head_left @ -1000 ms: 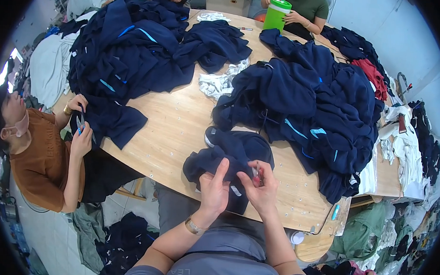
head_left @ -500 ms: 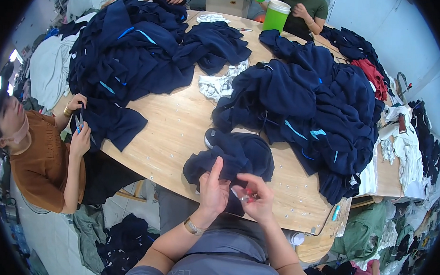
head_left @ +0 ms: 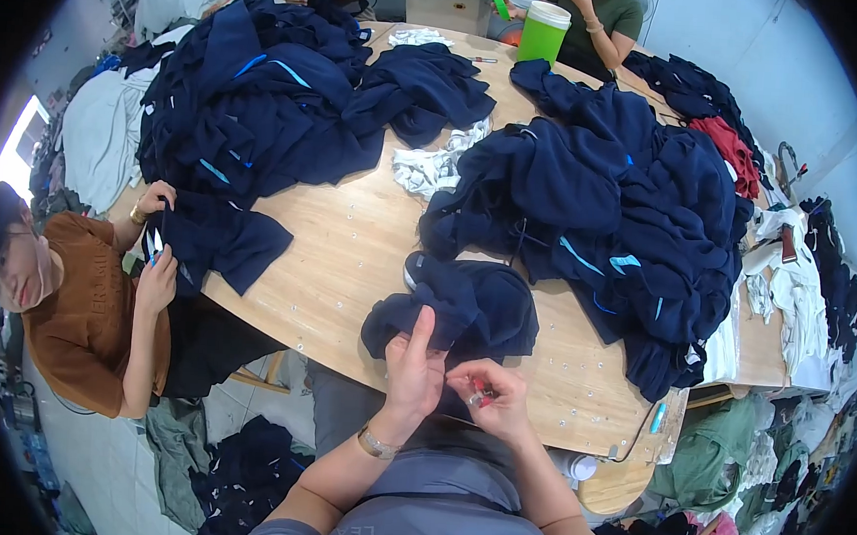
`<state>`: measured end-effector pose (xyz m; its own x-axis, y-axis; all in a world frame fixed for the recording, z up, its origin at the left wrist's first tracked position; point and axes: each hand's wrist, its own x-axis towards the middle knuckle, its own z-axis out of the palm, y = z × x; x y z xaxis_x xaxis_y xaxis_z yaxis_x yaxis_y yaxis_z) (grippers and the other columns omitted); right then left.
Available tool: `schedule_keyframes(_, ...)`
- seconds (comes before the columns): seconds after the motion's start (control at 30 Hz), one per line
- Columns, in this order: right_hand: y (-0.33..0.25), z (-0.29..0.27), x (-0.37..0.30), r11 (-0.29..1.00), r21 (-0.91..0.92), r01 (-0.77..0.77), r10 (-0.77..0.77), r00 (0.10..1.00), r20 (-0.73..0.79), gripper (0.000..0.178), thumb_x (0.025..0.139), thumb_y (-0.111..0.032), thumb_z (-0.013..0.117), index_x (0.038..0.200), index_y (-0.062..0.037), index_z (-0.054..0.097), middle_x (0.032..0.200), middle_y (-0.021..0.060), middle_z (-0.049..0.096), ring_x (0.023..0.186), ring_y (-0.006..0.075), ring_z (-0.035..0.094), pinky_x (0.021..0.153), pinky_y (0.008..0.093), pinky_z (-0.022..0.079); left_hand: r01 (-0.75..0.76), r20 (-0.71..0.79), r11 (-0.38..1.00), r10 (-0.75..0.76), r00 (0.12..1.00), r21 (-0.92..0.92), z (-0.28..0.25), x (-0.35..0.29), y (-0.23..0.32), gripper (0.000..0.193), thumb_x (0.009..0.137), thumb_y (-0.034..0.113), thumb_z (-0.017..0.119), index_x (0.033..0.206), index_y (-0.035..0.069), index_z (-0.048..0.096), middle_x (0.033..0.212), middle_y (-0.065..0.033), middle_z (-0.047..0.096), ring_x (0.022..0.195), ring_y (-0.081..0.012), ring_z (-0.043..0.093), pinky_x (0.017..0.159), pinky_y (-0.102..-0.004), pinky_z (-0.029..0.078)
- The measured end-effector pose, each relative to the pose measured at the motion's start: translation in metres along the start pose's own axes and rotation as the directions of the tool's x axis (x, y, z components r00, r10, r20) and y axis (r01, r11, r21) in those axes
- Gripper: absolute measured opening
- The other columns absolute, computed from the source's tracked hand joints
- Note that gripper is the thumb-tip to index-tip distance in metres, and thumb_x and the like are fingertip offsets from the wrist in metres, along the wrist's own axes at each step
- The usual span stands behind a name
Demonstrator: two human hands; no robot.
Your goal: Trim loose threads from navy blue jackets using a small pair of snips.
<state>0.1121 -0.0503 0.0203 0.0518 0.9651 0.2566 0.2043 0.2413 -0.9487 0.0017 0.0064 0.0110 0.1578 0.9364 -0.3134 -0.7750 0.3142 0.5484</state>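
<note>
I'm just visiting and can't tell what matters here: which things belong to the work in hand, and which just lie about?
Work in hand:
- navy garment, at the left hand
- small red tool, in the right hand

Seemingly just lying about:
- red cloth
- white cloth, mid-table
- turquoise pen-like object

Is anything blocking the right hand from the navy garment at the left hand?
Nothing visible is. The right hand, with a small red tool in it, is beside the left hand, and the garment shows just beyond both.
</note>
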Motion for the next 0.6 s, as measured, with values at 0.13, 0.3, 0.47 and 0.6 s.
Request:
schedule_keyframes(0.13, 0.007, -0.012, -0.001, 0.988, 0.088, -0.125, 0.131, 0.989, -0.065, 0.015, 0.074, -0.008, 0.068, 0.085, -0.0008, 0.06, 0.075, 0.0043, 0.062, 0.058, 0.007, 0.051, 0.051, 0.0209, 0.04, 0.013, 0.05, 1.0, -0.012, 0.999, -0.007, 0.0, 0.0, 0.001, 0.025, 0.094, 0.023, 0.05, 0.102, 0.001, 0.059, 0.1, -0.0067, 0.063, 0.091, -0.0144, 0.059, 0.083, -0.029, 0.047)
schedule_keyframes(0.3, 0.018, -0.009, 0.012, 0.933, -0.357, 0.045, -0.149, 0.952, -0.268, 0.029, 0.07, -0.021, 0.076, 0.072, -0.0015, 0.055, 0.062, 0.0084, 0.049, 0.052, 0.0226, 0.047, 0.046, 0.0309, 0.036, 0.016, 0.036, 1.0, -0.016, 0.999, -0.011, 0.003, -0.002, 0.001, 0.031, 0.094, 0.029, 0.048, 0.099, 0.0, 0.059, 0.094, -0.0088, 0.064, 0.089, -0.0162, 0.061, 0.084, -0.0313, 0.05)
schedule_keyframes(0.47, 0.02, -0.01, 0.016, 0.812, -0.569, 0.131, -0.291, 0.935, -0.2, 0.028, 0.068, -0.021, 0.077, 0.071, -0.003, 0.056, 0.062, 0.007, 0.049, 0.049, 0.0219, 0.05, 0.044, 0.0314, 0.037, 0.024, 0.048, 0.999, -0.023, 0.999, -0.021, 0.0, -0.003, -0.002, 0.031, 0.095, 0.029, 0.046, 0.097, 0.001, 0.059, 0.091, -0.0084, 0.064, 0.086, -0.0154, 0.062, 0.081, -0.0303, 0.05)
schedule_keyframes(0.6, 0.015, -0.011, 0.017, 0.739, -0.654, 0.161, -0.316, 0.941, -0.125, 0.028, 0.065, -0.02, 0.078, 0.071, -0.0034, 0.056, 0.062, 0.0065, 0.049, 0.05, 0.0217, 0.051, 0.044, 0.0316, 0.038, -0.011, 0.08, 1.0, 0.012, 0.997, -0.009, -0.003, -0.005, -0.003, 0.026, 0.096, 0.024, 0.047, 0.096, 0.001, 0.059, 0.095, -0.006, 0.063, 0.087, -0.0136, 0.059, 0.078, -0.0281, 0.048)
